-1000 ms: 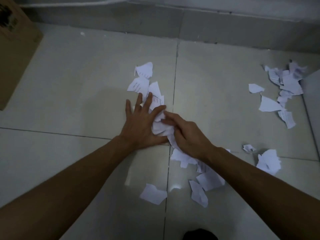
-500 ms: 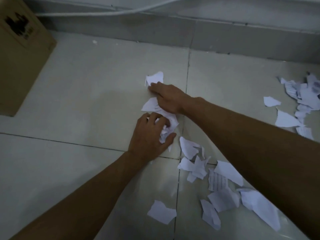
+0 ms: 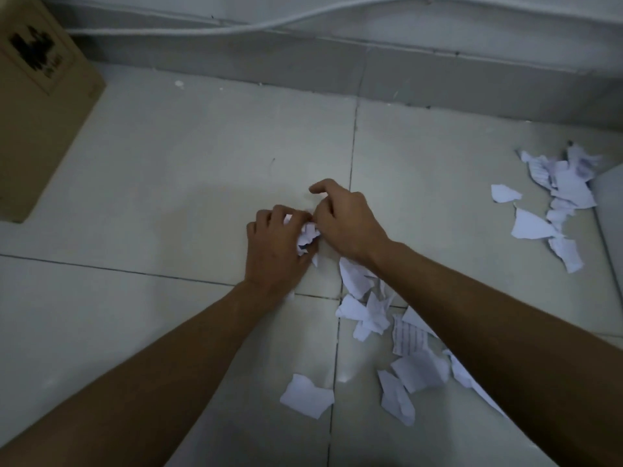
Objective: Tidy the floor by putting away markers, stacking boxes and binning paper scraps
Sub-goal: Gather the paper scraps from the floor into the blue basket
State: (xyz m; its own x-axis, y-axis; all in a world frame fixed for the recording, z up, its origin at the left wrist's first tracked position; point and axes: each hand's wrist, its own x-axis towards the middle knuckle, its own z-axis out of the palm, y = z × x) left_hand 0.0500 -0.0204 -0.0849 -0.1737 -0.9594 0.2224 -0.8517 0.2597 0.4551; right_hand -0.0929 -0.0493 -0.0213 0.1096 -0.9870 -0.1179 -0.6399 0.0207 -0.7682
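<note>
1. Over at the far-left corner of the floor (image 3: 168, 203), a cardboard box (image 3: 37, 106) stands against the wall, well apart from the action. A white cable (image 3: 236, 28) snakes along the wall base behind it.
2. Mid-floor now: the left hand (image 3: 276, 251) is knuckles-up, fingers curled tight round a crumpled wad of scraps (image 3: 307, 235) and pinning it to the tile just left of the grout line (image 3: 352, 156).
3. Right beside it, touching, comes the right hand (image 3: 347, 224). Its fingers curl in against the wad, forefinger crooked clear on the far side. Is it pinching a piece or only tucking? I cannot tell.
4. Here's what the next grab turns on, by my reading: the loose scraps (image 3: 367, 305) lie on the near side of the wad and to its right, starting just beside the right wrist. The trail runs lengthwise along that forearm toward the near-right corner. The right hand is plainly the nearer one, and it would have to draw back toward the body.
5. A single scrap (image 3: 306, 396) lies apart between the two forearms, just left of the grout line, within either hand's reach.
6. In the way? Only the right forearm, which covers part of the trail.
7. At the right edge, a far pile (image 3: 556, 197) bunches against a grey panel (image 3: 610, 203), well apart from both hands. No bin and no markers in view.
</note>
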